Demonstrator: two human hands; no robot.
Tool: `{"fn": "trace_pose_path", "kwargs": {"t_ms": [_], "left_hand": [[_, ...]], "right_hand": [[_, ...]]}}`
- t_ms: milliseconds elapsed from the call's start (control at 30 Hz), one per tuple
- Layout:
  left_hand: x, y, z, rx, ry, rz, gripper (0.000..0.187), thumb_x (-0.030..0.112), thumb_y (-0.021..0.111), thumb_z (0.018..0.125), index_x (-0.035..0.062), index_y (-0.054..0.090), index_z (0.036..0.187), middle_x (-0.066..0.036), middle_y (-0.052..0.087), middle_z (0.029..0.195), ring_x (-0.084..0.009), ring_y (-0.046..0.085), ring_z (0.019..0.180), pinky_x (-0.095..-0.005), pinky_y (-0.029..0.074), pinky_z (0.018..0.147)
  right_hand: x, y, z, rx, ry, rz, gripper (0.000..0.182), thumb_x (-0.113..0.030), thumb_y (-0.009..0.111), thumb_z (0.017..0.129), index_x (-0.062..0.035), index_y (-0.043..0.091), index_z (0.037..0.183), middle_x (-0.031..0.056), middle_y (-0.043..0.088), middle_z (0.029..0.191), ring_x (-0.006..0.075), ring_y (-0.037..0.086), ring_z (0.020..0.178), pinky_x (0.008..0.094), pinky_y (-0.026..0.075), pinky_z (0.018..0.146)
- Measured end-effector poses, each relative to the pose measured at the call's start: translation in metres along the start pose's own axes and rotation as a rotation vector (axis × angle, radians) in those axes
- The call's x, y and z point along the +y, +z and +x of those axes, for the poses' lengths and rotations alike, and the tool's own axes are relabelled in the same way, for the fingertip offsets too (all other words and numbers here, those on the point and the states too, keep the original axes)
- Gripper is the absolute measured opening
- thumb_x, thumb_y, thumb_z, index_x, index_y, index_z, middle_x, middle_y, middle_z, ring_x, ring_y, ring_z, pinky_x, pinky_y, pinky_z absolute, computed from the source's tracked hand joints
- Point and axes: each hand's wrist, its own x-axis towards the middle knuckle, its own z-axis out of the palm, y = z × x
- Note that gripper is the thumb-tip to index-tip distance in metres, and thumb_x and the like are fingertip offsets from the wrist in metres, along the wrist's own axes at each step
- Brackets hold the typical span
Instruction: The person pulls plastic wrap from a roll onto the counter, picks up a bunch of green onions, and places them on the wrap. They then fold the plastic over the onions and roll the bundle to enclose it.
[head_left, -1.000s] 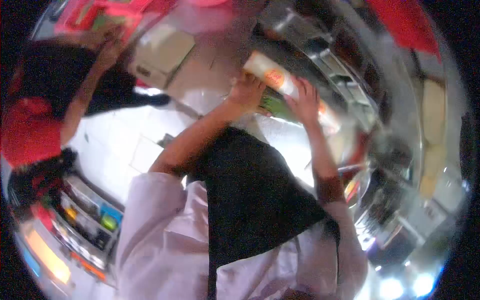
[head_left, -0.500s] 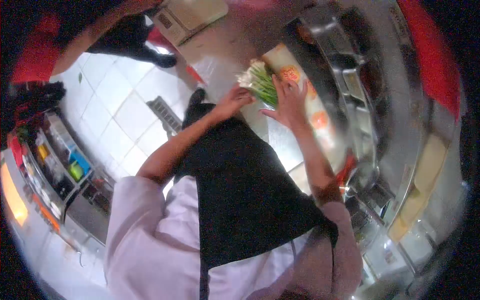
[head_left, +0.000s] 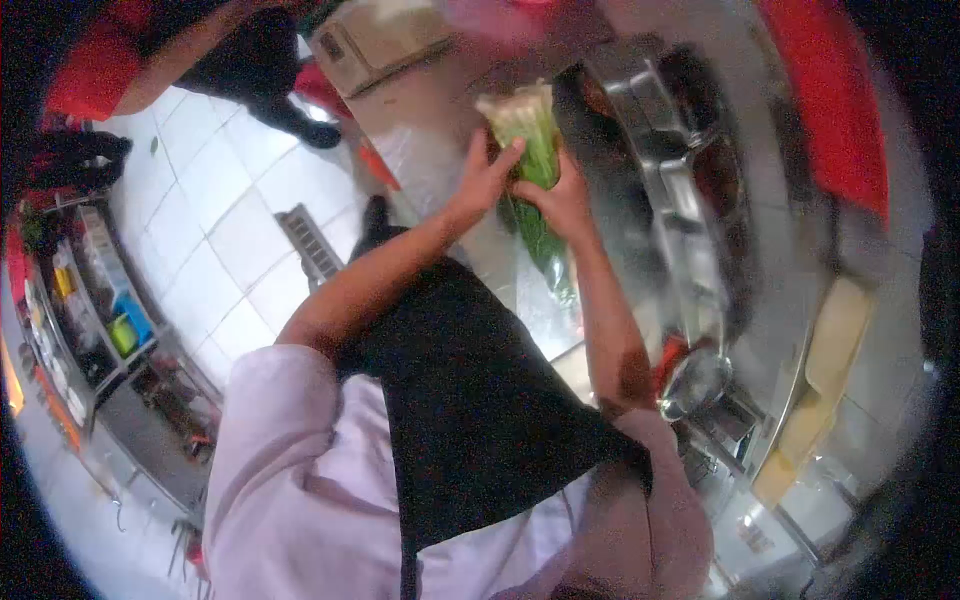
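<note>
A bunch of leafy greens (head_left: 541,150) with pale stem ends sits between my two hands over the counter. Its stem ends point away from me, and the darker leaves hang toward me, with a shiny, clear plastic-like wrap around their tips. My left hand (head_left: 487,180) is closed against the left side of the stalks, thumb laid across them. On the other side, my right hand (head_left: 563,200) wraps the middle of the bunch, its thumb in front. The fingers behind the greens are partly hidden.
Metal pans (head_left: 675,170) line the right side of the counter (head_left: 430,125). A boxy scale-like device (head_left: 375,45) stands at the far end. A strainer-like round metal utensil (head_left: 697,385) lies lower right. At upper left is another person's arm (head_left: 200,50); shelves (head_left: 100,300) stand at left.
My hands have closed around the greens, which now stand out lengthwise with their leaves showing. The printed orange and white packaging beneath is no longer visible.
</note>
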Motion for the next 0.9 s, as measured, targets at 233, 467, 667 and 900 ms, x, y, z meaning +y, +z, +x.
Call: {"fn": "trace_pose_path", "kwargs": {"t_ms": [233,467,667,900], "left_hand": [[0.025,-0.003,0.03,-0.043,0.138,0.296,0.067,0.032,0.07,0.098,0.0003,0.041,0.149,-0.014,0.056,0.141,-0.0261,0.055,0.126,-0.0412,0.044,0.109],[0.038,-0.013,0.037,0.068,0.355,0.513,0.048,0.034,0.073,0.093,0.0008,0.063,0.125,-0.015,0.067,0.124,-0.0258,0.064,0.114,-0.0398,0.049,0.101],[0.028,-0.033,0.049,-0.12,0.38,0.462,0.031,0.028,0.07,0.095,0.0012,0.072,0.11,-0.013,0.071,0.113,-0.0269,0.067,0.107,-0.0392,0.052,0.096],[-0.002,-0.045,0.085,-0.307,0.359,0.396,0.021,0.02,0.073,0.092,0.0029,0.073,0.104,-0.015,0.07,0.11,-0.0272,0.068,0.104,-0.0394,0.054,0.089]], "right_hand": [[0.006,-0.008,0.002,-0.137,0.283,0.683,0.059,-0.022,0.084,0.078,-0.0026,0.059,0.128,0.0079,0.069,0.115,0.0212,0.066,0.103,0.0354,0.052,0.093],[-0.019,-0.021,0.002,-0.201,0.377,0.84,0.057,-0.018,0.083,0.077,-0.0043,0.059,0.128,0.007,0.069,0.113,0.0195,0.066,0.1,0.0353,0.053,0.09],[0.006,-0.004,0.002,-0.124,0.319,0.856,0.058,-0.017,0.081,0.078,-0.0034,0.059,0.129,0.0064,0.069,0.113,0.019,0.066,0.098,0.0354,0.054,0.088],[0.001,-0.002,0.0,-0.044,0.446,0.862,0.053,-0.016,0.08,0.079,-0.0031,0.06,0.126,0.0043,0.069,0.109,0.0178,0.067,0.094,0.0339,0.054,0.085]]}}
